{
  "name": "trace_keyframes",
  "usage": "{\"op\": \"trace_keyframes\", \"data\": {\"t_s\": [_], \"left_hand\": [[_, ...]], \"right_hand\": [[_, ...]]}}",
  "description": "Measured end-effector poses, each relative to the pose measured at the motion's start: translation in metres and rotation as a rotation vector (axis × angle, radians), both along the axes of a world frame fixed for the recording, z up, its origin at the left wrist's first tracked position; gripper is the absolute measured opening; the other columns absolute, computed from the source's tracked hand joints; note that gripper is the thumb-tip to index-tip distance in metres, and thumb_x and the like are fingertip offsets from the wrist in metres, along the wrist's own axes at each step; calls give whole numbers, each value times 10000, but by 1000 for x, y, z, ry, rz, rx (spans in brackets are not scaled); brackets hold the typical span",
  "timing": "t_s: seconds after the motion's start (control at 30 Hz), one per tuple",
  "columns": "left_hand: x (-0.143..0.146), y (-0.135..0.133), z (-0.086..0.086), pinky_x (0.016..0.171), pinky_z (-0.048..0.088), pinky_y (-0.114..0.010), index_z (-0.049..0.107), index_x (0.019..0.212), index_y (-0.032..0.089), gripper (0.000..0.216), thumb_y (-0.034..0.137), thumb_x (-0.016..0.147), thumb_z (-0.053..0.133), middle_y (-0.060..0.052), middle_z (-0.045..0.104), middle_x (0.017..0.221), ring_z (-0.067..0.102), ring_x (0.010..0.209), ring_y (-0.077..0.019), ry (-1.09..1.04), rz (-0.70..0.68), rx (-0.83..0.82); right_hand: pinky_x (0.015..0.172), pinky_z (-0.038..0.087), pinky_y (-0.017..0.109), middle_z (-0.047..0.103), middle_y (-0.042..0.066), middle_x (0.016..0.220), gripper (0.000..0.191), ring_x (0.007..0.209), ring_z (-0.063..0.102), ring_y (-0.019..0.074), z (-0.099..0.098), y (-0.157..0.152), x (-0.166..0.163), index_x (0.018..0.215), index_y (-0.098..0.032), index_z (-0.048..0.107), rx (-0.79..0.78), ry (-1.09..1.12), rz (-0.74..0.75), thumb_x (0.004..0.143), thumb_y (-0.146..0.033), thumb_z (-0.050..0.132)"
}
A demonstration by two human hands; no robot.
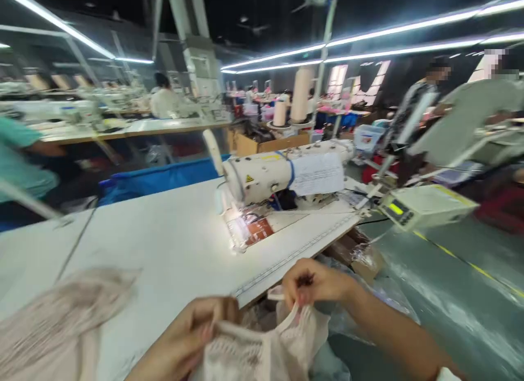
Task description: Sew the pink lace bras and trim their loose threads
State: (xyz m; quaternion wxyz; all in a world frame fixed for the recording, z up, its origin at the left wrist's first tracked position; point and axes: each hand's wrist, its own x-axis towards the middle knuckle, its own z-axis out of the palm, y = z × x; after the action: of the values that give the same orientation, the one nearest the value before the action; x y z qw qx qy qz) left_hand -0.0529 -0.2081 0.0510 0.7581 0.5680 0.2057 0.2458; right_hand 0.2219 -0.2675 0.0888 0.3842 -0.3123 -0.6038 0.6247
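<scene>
A pale beige garment (254,351) with an openwork pattern hangs between my hands at the front edge of the sewing table. My left hand (196,329) is closed on its edge, thumb against curled fingers. My right hand (309,285) pinches the same edge farther right, where a narrow band sticks out. The lower part of the garment runs out of view. Beyond my hands stands a white sewing machine (262,176), its lamp lighting the needle area. A sheet of paper (318,173) is fixed to its arm.
Another beige knitted piece (69,310) lies on the white tabletop (164,233) at the left. A control box (428,206) stands right of the machine. Thread cones (302,96) rise behind it. Plastic bags (393,293) lie below the table. Several people are around.
</scene>
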Motion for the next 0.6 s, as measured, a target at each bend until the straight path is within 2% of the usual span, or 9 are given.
{"op": "trace_keyframes", "data": {"t_s": [0.03, 0.1, 0.2, 0.33, 0.47, 0.6], "left_hand": [[7, -4, 6, 563, 359, -254, 322, 530, 187, 662, 660, 690, 757, 23, 366, 548, 400, 568, -136, -84, 28, -143], [19, -4, 9, 550, 340, -232, 330, 503, 186, 627, 536, 675, 821, 42, 339, 496, 395, 529, -115, -204, 114, -284], [25, 1, -4, 460, 271, -197, 364, 520, 186, 578, 477, 696, 831, 73, 327, 449, 307, 413, -63, -296, 172, -395], [25, -1, -18, 409, 255, -177, 374, 521, 184, 582, 494, 698, 833, 79, 333, 416, 276, 358, -40, -350, 214, -414], [24, -5, -20, 383, 238, -166, 385, 522, 178, 577, 492, 695, 836, 75, 344, 407, 281, 340, -35, -360, 211, -408], [23, -6, -22, 371, 240, -160, 390, 533, 179, 562, 479, 711, 830, 80, 335, 409, 272, 334, -34, -361, 199, -414]], "right_hand": [[517, 341, 234, 616, 5, 670, 505, 576, 503, 108, -5, 1, 0, 668, -170, 613, -26, 33, 0, 778, -650, 727], [487, 297, 225, 561, -18, 613, 466, 522, 449, 94, -19, 5, -1, 664, -172, 581, -110, 137, -93, 808, -587, 735], [464, 271, 225, 492, -37, 542, 467, 464, 367, 84, -40, 13, -5, 635, -183, 517, -244, 269, -147, 790, -548, 765], [445, 255, 225, 454, -40, 508, 462, 450, 340, 92, -52, 14, -9, 634, -196, 494, -289, 287, -139, 795, -540, 758], [438, 212, 215, 360, -68, 525, 478, 460, 281, 77, -51, 14, -7, 639, -195, 483, -238, 226, -129, 799, -558, 749], [432, 197, 221, 376, -61, 537, 501, 461, 282, 79, -48, 14, -3, 643, -196, 487, -167, 135, -90, 798, -607, 728]]}}
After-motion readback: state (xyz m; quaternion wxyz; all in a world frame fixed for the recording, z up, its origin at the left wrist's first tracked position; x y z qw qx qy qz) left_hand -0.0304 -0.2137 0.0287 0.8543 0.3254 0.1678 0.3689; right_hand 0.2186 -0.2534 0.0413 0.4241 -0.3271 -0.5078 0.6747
